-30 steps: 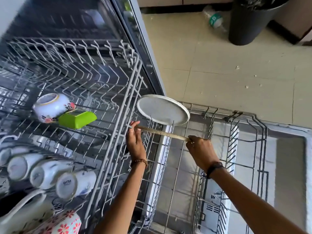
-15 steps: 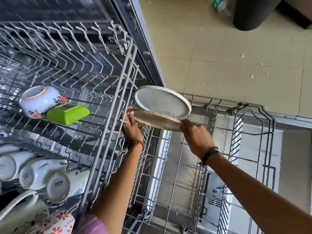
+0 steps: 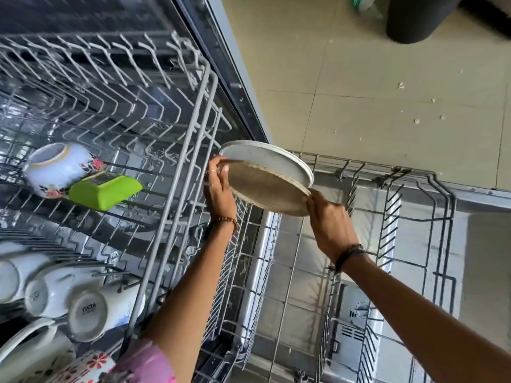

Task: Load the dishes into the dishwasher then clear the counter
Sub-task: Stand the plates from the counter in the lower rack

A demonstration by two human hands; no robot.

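A beige speckled plate (image 3: pixel 265 189) is held tilted between both hands above the lower dishwasher rack (image 3: pixel 414 217). My left hand (image 3: pixel 219 189) pinches its left rim, and my right hand (image 3: pixel 329 222) grips its right rim. Just behind it stands a white plate (image 3: pixel 271 158), leaning at the rack's far left corner. The upper rack (image 3: pixel 177 172) is pulled out on the left and holds a floral white bowl (image 3: pixel 56 168), a green container (image 3: pixel 105 190) and several white cups (image 3: pixel 85 313).
The open dishwasher door (image 3: pixel 492 244) lies flat under the lower rack on the right. On the tiled floor beyond stand a dark bin (image 3: pixel 414 20) and a plastic bottle (image 3: pixel 365 5). A floral mug (image 3: pixel 83 366) sits at the bottom left.
The beige plate has tipped from nearly edge-on to tilted, so its underside now faces me. Both hands have kept their hold on its rims.
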